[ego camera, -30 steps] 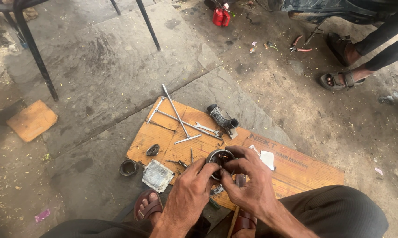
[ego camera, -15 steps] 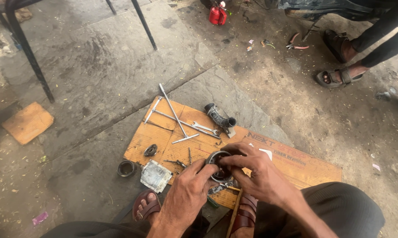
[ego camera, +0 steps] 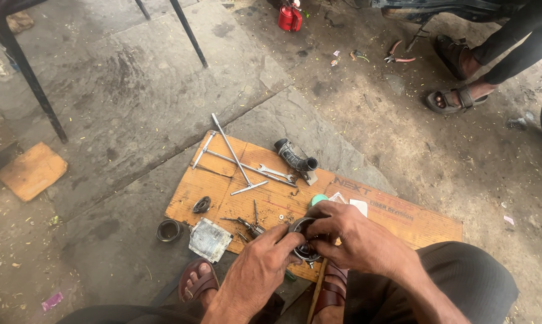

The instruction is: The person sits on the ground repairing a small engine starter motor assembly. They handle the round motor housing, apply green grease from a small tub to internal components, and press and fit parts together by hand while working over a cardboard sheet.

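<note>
Left hand (ego camera: 265, 264) and right hand (ego camera: 352, 237) both gripping a round dark metal part (ego camera: 301, 240), above the flat orange wooden board (ego camera: 235, 198), long steel T-wrenches (ego camera: 235, 159) on the board's far end

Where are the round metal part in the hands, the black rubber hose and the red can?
round metal part (ego camera: 302, 240), head view, rim between the hands
black rubber hose (ego camera: 293, 157), head view, mid-body
red can (ego camera: 289, 18), head view, its body

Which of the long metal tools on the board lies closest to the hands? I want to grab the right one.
The small open-ended spanner, lying beside the black rubber elbow. The two T-handled wrenches lie farther up the board, away from both hands.
</note>
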